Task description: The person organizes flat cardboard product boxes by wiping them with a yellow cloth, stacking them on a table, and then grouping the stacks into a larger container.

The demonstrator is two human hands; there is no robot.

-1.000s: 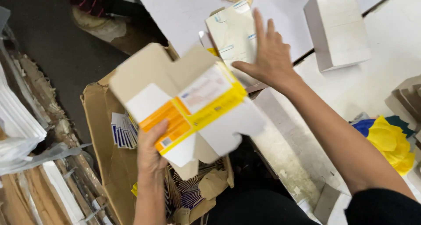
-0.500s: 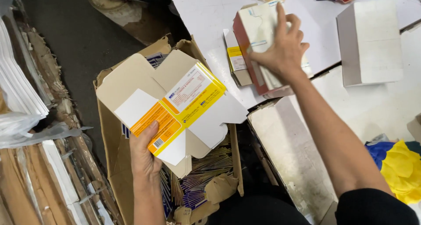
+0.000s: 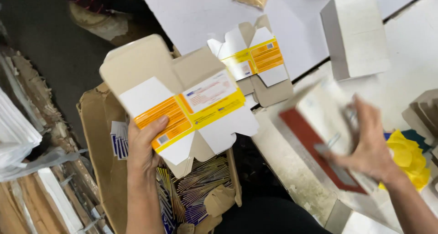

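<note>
Left hand fingers grip a flat carton; right hand, blurred, clasps a red-edged board just right of it.

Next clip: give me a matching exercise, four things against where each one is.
Things:
1. unfolded yellow-and-orange carton blank
2. second flat carton blank
3. red-edged packet
4. closed white box

Places:
A. standing on the white table, top right
B. in the right hand, blurred
C. lying flat on the table edge
D. in the left hand, above the open cardboard box

Pairs: 1-D, 2-C, 3-B, 4-A
</note>
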